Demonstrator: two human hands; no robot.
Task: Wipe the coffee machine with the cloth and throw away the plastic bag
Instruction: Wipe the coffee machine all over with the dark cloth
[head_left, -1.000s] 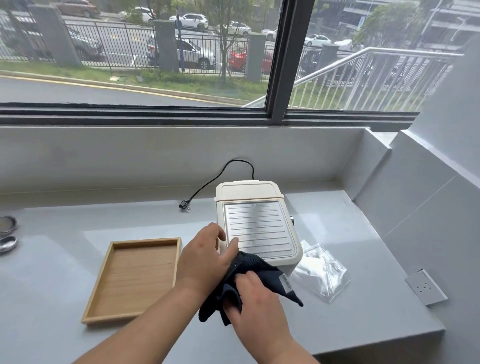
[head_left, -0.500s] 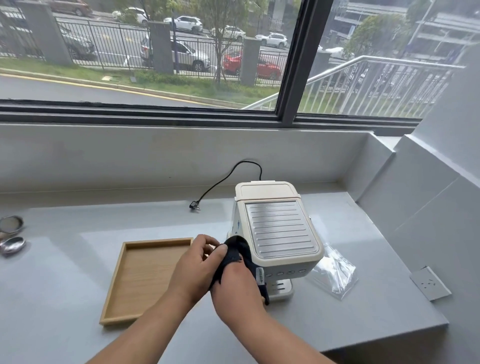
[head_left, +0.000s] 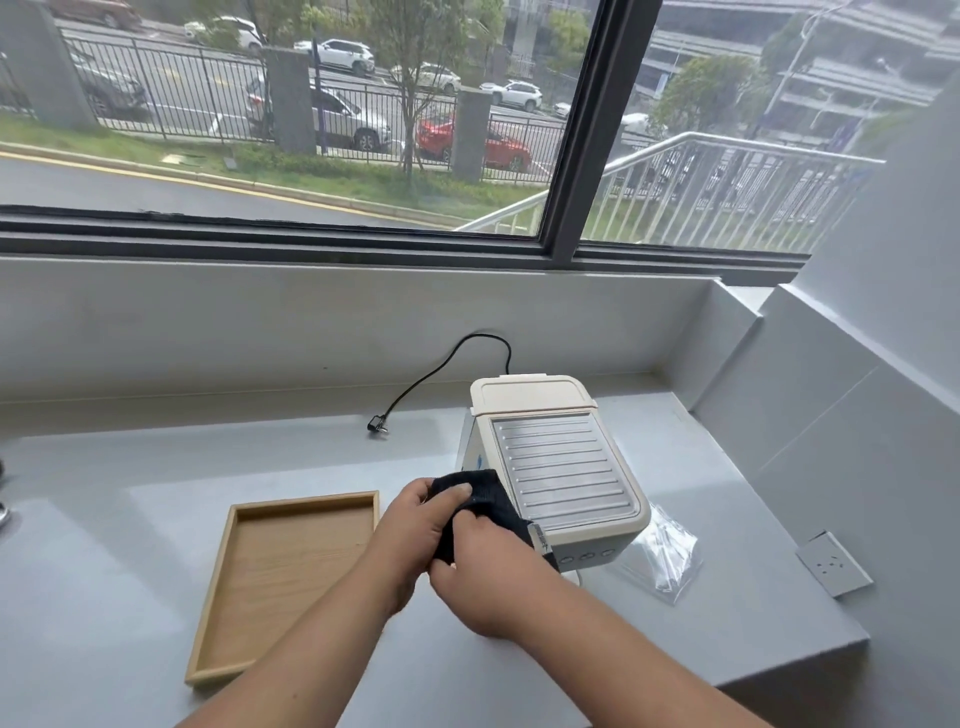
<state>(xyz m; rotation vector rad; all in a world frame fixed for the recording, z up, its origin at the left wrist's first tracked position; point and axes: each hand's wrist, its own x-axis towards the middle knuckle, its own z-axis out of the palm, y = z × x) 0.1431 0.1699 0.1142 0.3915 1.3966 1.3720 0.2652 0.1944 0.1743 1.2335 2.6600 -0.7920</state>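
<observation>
Both hands (head_left: 447, 540) grip a dark cloth (head_left: 480, 501) (bunched, tagged) against the cream coffee machine (head_left: 561, 467)

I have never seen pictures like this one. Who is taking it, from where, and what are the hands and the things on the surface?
There is no robot here. A person wears a camera on the head, and it looks forward and down, so you see that person's own two arms from above. This is the only view.

The left hand and the right hand both grip a dark cloth at the left front corner of a cream coffee machine. The machine stands on a grey counter under a window. Its black cable lies unplugged behind it.

To the left lies an empty wooden tray. To the right of the machine lies a clear plastic bag, which no hand touches. A wall socket sits on the slanted wall at the right.
</observation>
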